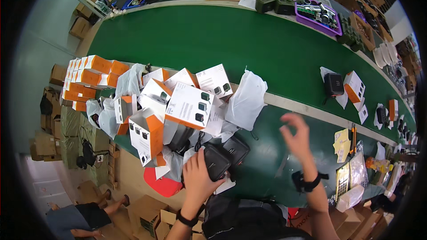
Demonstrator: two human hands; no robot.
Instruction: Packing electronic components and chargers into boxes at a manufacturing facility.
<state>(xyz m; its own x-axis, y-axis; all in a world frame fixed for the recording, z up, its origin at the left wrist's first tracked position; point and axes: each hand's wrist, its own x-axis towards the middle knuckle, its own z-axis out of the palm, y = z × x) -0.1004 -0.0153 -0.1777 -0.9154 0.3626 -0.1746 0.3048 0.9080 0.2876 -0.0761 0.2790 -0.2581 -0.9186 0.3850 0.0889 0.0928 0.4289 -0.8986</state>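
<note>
My left hand point(195, 178) grips a black boxy device point(216, 163) with rounded corners at the near edge of the bench, its fingers on the left side. A second black boxy device point(236, 149) lies right behind it. My right hand point(295, 137) is raised over the green bench top to the right, with a gap between thumb and fingers and nothing in it. Beyond the devices lies a jumbled pile of white and orange cartons point(189, 104). A device-sized bundle in a white plastic bag point(247, 100) leans at the pile's right end.
Stacked cartons point(91, 73) stand at the left. A green conveyor belt point(200, 31) runs behind the bench. On it, at the right, sit another black device point(333, 84) and a carton point(354, 86). Yellow paper slips point(341, 144) and a calculator point(342, 180) lie at the right.
</note>
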